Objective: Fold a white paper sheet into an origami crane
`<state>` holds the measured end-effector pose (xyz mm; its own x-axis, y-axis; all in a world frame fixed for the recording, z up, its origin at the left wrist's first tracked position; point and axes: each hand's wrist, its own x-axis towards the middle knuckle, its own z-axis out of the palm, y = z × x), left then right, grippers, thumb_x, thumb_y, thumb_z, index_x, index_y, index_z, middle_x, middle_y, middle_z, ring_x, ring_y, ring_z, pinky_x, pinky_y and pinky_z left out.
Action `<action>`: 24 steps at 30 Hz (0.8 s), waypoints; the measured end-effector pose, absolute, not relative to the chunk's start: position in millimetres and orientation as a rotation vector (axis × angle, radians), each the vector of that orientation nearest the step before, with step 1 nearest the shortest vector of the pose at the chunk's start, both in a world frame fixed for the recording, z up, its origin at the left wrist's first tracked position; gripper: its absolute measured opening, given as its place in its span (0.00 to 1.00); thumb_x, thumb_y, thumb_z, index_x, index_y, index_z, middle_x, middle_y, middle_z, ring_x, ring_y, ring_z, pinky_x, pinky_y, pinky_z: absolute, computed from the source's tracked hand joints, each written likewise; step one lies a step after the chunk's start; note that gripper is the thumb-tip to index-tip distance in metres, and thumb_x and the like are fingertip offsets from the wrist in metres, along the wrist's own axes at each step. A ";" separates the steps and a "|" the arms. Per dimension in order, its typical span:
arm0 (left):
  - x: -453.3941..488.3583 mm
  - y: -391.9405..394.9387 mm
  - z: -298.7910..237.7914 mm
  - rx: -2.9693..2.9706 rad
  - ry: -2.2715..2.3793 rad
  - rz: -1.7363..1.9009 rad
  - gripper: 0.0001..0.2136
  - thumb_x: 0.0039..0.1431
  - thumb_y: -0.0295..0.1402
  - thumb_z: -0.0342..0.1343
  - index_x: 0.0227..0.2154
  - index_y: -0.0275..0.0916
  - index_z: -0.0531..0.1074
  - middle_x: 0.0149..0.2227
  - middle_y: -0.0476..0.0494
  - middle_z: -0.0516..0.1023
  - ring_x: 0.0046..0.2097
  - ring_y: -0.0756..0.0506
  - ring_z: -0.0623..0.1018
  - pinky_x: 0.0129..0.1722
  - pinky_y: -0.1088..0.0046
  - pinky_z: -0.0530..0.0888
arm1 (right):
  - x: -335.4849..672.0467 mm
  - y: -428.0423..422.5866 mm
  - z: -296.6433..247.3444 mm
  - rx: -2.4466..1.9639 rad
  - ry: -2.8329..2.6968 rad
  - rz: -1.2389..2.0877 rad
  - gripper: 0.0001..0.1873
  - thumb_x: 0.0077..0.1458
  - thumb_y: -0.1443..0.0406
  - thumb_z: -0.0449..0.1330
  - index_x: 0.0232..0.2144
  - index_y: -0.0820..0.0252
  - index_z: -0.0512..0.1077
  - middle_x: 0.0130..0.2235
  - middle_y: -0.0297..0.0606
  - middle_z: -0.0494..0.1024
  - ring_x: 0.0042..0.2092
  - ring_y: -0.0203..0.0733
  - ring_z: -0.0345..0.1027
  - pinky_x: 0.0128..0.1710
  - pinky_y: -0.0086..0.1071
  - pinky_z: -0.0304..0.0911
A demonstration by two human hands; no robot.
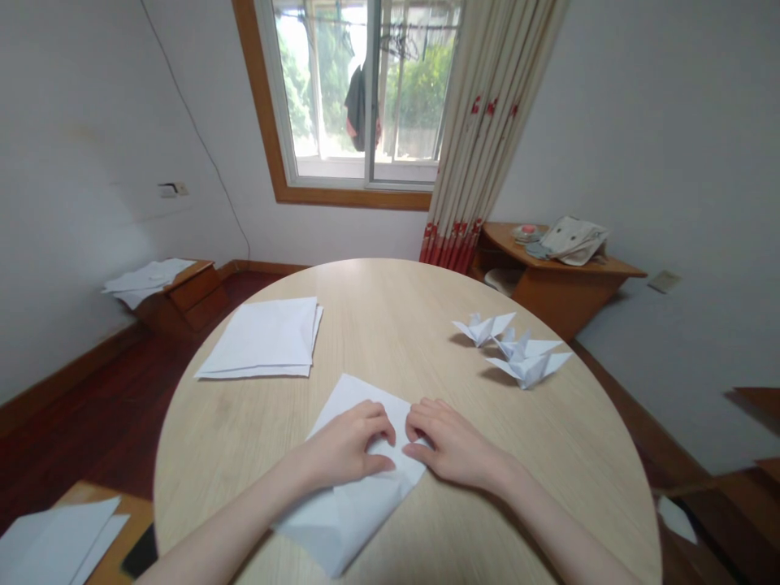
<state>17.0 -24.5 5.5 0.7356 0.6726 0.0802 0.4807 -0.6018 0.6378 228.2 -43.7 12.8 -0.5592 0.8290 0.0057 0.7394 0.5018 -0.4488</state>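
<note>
A sheet of white paper [366, 508], partly folded, lies slanted on the round table in front of me. My left hand [357, 445] rests on top of it, fingers curled and the thumb apart from them, with no paper visible between them. At the sheet's right edge, my right hand [442, 443] has its thumb and curled fingers around the paper's edge. Both hands face each other across a small gap. To the right, several folded white paper cranes [527, 366] stand close together, wings spread.
A stack of white paper [262, 337] lies on the left of the pale wooden table [378, 317]. More sheets [61, 540] sit at the lower left, and others lie on a cabinet [195, 292]. A corner desk [573, 280] holding a bag [573, 240] stands beyond, near the curtain.
</note>
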 end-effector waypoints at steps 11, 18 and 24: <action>12.0 -20.7 -0.5 2.364 0.727 0.490 0.08 0.52 0.23 0.62 0.34 0.41 0.77 0.43 0.48 0.76 0.45 0.47 0.74 0.46 0.73 0.69 | 227.7 -40.4 11.1 -1.329 -2.524 0.640 0.07 0.56 0.69 0.60 0.27 0.60 0.66 0.32 0.33 0.71 0.38 0.40 0.62 0.40 0.33 0.53; 9.5 -19.5 -3.1 2.472 0.744 0.464 0.08 0.54 0.26 0.62 0.35 0.44 0.80 0.43 0.48 0.78 0.45 0.46 0.76 0.46 0.73 0.70 | 227.6 -39.8 9.3 -1.335 -2.528 0.606 0.08 0.57 0.70 0.59 0.27 0.59 0.65 0.32 0.33 0.71 0.38 0.40 0.61 0.40 0.34 0.53; 8.5 -18.8 0.1 2.543 0.775 0.429 0.09 0.56 0.27 0.60 0.38 0.44 0.80 0.45 0.47 0.77 0.46 0.45 0.76 0.46 0.72 0.71 | 226.4 -36.8 5.4 -1.370 -2.502 0.492 0.06 0.58 0.70 0.58 0.29 0.59 0.65 0.34 0.34 0.71 0.40 0.41 0.61 0.43 0.35 0.53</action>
